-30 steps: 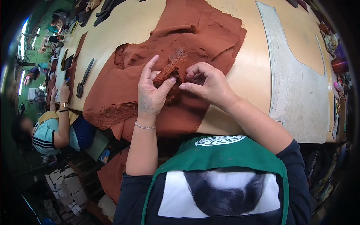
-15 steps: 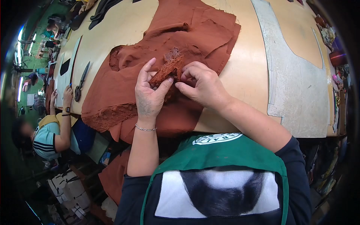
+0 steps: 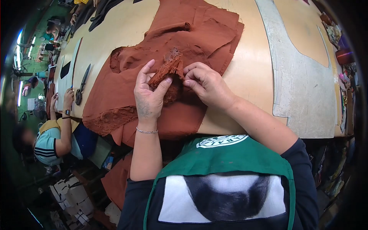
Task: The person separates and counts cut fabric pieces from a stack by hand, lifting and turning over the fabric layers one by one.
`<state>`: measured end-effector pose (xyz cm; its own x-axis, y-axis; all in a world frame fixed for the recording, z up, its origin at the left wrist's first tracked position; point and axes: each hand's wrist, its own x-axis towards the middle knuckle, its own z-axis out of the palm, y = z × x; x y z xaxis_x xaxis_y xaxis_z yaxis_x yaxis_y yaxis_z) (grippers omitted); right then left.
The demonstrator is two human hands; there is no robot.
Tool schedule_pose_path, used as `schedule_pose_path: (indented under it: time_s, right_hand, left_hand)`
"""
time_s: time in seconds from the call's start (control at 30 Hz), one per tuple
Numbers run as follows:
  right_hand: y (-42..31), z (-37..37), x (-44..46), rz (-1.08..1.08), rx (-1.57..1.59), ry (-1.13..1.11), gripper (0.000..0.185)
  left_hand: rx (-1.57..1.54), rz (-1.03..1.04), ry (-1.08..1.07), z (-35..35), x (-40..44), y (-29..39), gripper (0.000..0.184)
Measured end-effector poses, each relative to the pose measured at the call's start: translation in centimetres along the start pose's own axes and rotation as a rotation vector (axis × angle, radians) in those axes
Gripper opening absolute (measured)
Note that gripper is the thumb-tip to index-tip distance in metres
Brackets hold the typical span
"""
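A pile of rust-red fabric with frayed edges lies over the table. My left hand pinches a bundled, frayed edge of this cloth between thumb and fingers, with its index finger raised. Close by on the right, my right hand has thumb and fingertips closed on the right side of the same frayed edge. Dark folds of the cloth hang below both hands.
A large grey pattern piece lies on the right of the pale table. Black scissors rest at the left. Beyond them a co-worker in a light blue shirt holds a pen over another pattern piece. Dark cloth lies at the top left.
My right fingertips have closed on the frayed edge, which is now pulled out to the right. My left hand has shifted slightly left. The view has moved a little.
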<state>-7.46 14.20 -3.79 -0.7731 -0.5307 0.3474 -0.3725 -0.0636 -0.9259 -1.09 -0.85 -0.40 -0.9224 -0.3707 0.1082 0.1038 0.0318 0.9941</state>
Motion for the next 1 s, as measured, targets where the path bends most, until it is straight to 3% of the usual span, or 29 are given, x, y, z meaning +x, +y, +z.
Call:
schedule_pose_path:
  time_s: [0.37, 0.5, 1.0]
  right_hand:
    - [0.4, -1.4, -0.6, -0.174, -0.218, -0.041, 0.008]
    - [0.1, -1.0, -0.5, -0.200, -0.224, -0.036, 0.011]
    - [-0.6, 0.4, 0.2, -0.014, -0.209, -0.007, 0.030]
  left_hand:
    - [-0.262, 0.032, 0.215, 0.0, 0.1, -0.4, 0.034]
    - [-0.280, 0.041, 0.185, -0.1, -0.1, -0.4, 0.030]
    - [-0.169, 0.058, 0.120, -0.4, -0.1, -0.9, 0.036]
